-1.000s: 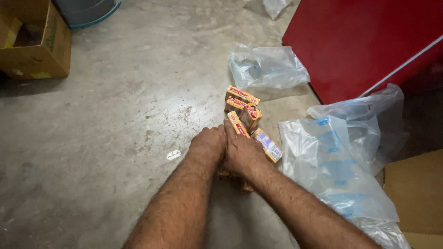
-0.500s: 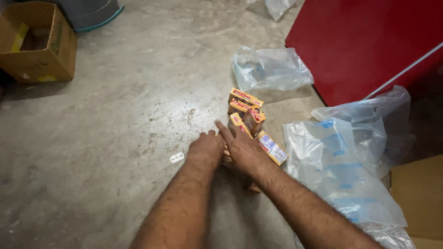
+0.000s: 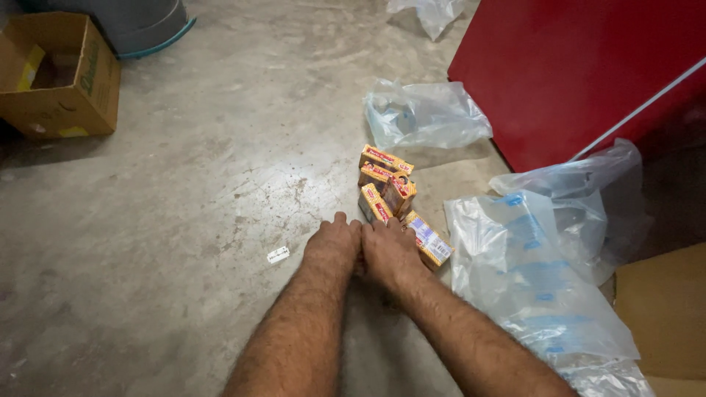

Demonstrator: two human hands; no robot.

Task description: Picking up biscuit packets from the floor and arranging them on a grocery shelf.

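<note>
Far left I see an open brown cardboard box (image 3: pixel 59 73) on the rough grey concrete floor (image 3: pixel 184 220). My left hand (image 3: pixel 334 246) and right hand (image 3: pixel 390 254) press knuckle to knuckle, palms down; whether they grip anything, I cannot tell. The small orange cartons (image 3: pixel 386 187) cluster just beyond the fingertips. Crinkled clear plastic bags (image 3: pixel 529 287) lie rightward.

Small orange-yellow cartons (image 3: pixel 388 192), clustered on concrete floor (image 3: pixel 184 206). Some upright, some flat. Nearest ones partly covered by both hands.
</note>
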